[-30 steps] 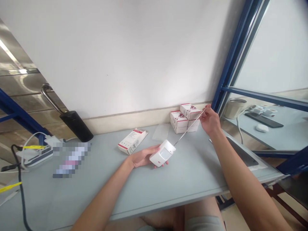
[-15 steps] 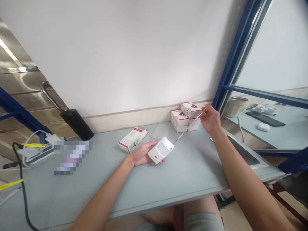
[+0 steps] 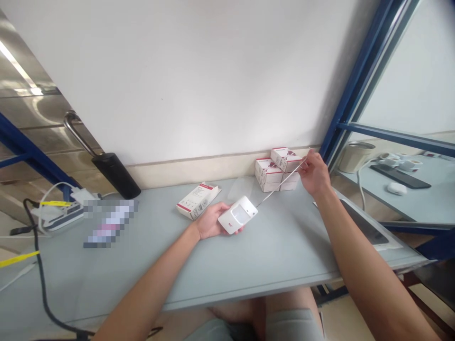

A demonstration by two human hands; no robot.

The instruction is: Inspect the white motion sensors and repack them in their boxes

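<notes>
Force should run straight along the thin silver metal rod (image 3: 280,183) your right hand (image 3: 315,173) pinches, while your left hand (image 3: 211,220) cups the white boxy plastic device (image 3: 237,215) above the grey tabletop (image 3: 266,265).

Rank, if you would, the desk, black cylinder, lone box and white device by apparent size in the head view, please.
1. Desk
2. Black cylinder
3. Lone box and white device: too alike to rank, and the device, held in the left hand, may be nearer the camera.
</notes>
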